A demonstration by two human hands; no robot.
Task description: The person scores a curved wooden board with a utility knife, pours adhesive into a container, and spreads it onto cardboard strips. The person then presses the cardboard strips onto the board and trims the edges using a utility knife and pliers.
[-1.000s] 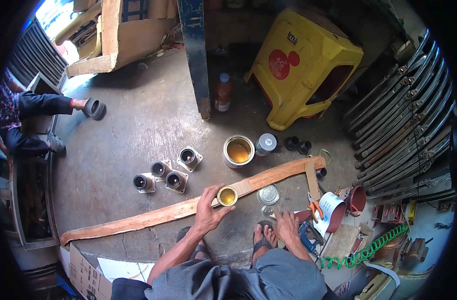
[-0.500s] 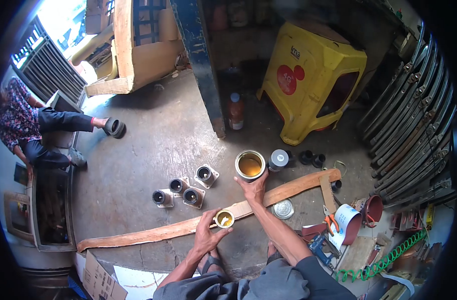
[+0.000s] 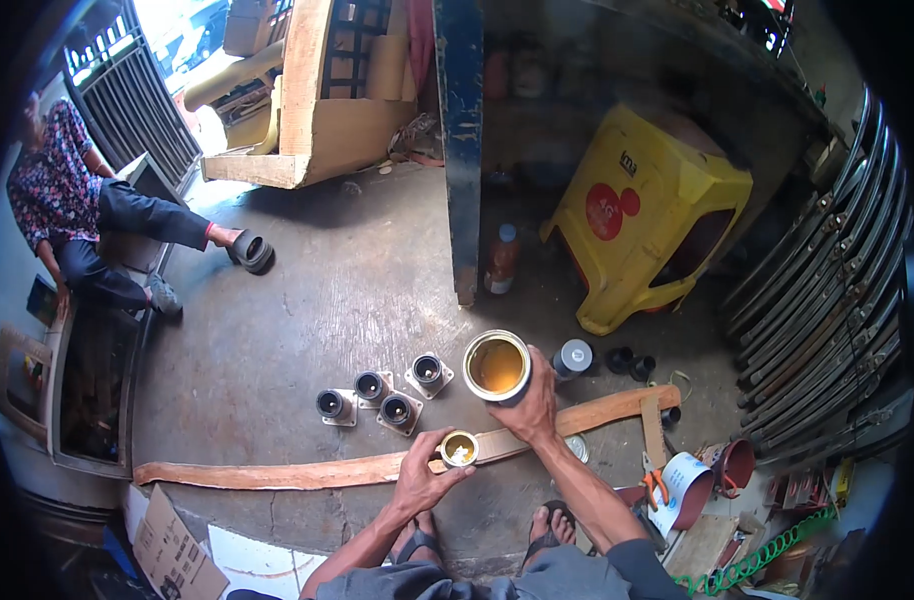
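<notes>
My left hand (image 3: 419, 474) is closed round a small open tin (image 3: 459, 449) with yellowish liquid and a pale spot in it. Above and to the right, my right hand (image 3: 533, 408) grips a larger open can (image 3: 497, 367) of amber liquid by its lower right side. Beneath both hands a long wooden strip (image 3: 307, 474) lies across the floor. A round metal lid (image 3: 577, 447) shows partly beside my right forearm. Just right of the large can stands a grey-capped can (image 3: 574, 357).
Several black cylinders on square plates (image 3: 394, 410) stand left of the large can. A yellow stool (image 3: 647, 220) and a bottle (image 3: 501, 260) are further back. Orange-handled pliers (image 3: 656, 484) lie at the right. Another person (image 3: 97, 210) sits at the far left.
My right hand has moved from beside the lid to the large can and taken hold of it. The can has shifted nearer the small tin. The camera view has also shifted.
</notes>
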